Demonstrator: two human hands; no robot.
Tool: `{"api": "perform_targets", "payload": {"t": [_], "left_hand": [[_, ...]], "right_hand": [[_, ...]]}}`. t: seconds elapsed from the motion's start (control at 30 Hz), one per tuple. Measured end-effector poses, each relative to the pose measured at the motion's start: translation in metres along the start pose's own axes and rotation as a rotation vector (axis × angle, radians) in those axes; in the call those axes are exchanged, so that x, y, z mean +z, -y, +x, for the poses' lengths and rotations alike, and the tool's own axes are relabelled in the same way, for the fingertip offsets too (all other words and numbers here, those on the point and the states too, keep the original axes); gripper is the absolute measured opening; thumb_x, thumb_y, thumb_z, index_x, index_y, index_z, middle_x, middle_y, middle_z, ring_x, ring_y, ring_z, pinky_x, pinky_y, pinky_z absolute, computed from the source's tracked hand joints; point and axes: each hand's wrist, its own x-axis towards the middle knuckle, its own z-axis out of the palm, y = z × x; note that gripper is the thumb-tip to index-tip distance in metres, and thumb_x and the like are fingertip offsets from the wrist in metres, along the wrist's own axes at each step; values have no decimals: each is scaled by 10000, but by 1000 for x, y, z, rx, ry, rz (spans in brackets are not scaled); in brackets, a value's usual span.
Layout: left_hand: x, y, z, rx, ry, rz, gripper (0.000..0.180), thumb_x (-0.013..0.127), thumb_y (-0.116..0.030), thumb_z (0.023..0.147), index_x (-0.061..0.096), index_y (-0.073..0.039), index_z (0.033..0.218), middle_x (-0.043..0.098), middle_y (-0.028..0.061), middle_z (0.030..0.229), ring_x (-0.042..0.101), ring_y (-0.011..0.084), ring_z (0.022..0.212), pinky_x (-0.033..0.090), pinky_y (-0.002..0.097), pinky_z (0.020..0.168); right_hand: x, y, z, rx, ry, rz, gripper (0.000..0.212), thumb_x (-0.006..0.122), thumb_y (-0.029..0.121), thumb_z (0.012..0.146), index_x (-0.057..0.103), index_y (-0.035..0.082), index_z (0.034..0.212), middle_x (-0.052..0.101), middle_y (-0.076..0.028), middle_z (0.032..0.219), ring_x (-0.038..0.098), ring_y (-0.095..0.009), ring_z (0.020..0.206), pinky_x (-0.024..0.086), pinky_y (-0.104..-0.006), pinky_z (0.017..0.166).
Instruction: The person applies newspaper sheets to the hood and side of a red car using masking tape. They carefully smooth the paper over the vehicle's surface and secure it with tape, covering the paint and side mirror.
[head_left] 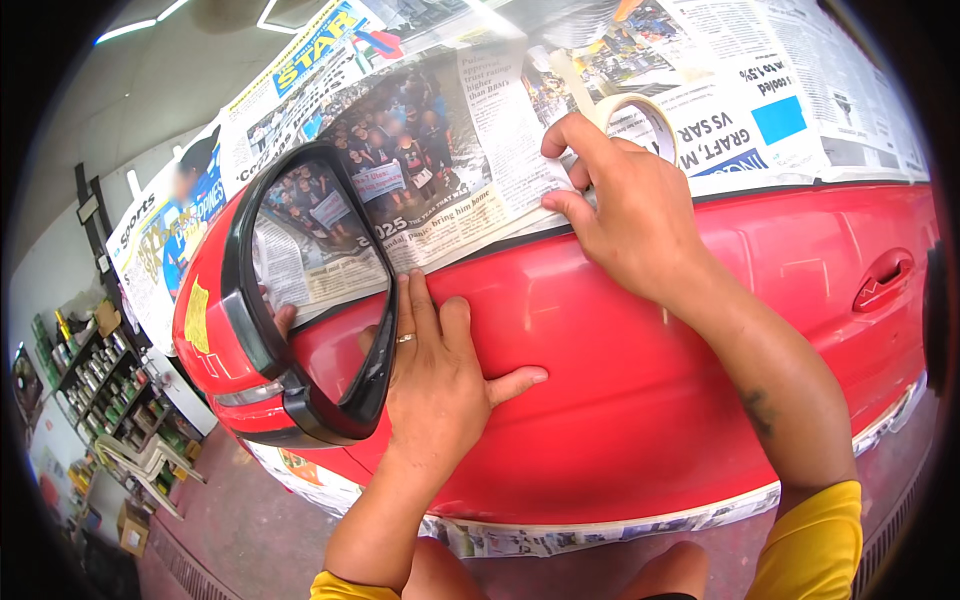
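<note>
Newspaper sheets (510,130) cover the window area above a red car door (600,390). My left hand (435,375) lies spread on the door beside the side mirror (245,290), with its fingertips at the paper's lower edge. Part of that hand shows as a reflection in the mirror glass (325,230). My right hand (630,210) is at the paper's lower edge, fingers curled, with a gap between thumb and index finger. Just beyond its knuckles is a roll of masking tape (635,99), and a strip of tape (572,85) runs upward beside it.
A red door handle (884,281) is at the right. More paper (600,530) lines the door's bottom edge. At the far left stand shelves of cans and bottles (105,390), a pale plastic chair (150,465) and a cardboard box (132,527).
</note>
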Motion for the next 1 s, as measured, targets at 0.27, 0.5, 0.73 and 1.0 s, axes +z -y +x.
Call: {"api": "perform_targets", "payload": {"t": [0.27, 0.5, 0.73, 1.0], "left_hand": [[-1, -3, 8, -58, -79, -45, 1382, 873, -740, 576, 434, 203, 1485, 562, 416, 1489, 564, 498, 1442, 394, 554, 1284], [-6, -6, 8, -84, -49, -43, 1408, 884, -725, 556, 427, 203, 1512, 578, 382, 1481, 560, 482, 1440, 367, 542, 1306], [-12, -20, 18, -168, -39, -65, 1363, 888, -778, 574, 481, 156, 1480, 577, 362, 1475, 557, 484, 1424, 335, 586, 1307], [-6, -28, 20, -233, -62, -85, 1359, 861, -832, 611, 488, 151, 1472, 573, 365, 1454, 533, 495, 1436, 254, 631, 1324]], "right_hand": [[-6, 7, -1, 81, 33, 12, 374, 836, 185, 951, 593, 185, 1236, 722, -87, 845, 734, -348, 845, 546, -513, 722], [-11, 10, -7, 94, 64, 5, 394, 859, 149, 927, 607, 163, 1230, 709, -68, 827, 724, -320, 831, 534, -469, 716], [-5, 5, -16, -23, 1, -82, 395, 853, 155, 930, 621, 175, 1249, 662, -46, 776, 708, -283, 801, 540, -440, 682], [-5, 8, -11, 3, 22, -27, 405, 814, 149, 935, 620, 164, 1290, 708, -127, 792, 722, -366, 842, 556, -519, 708]]}}
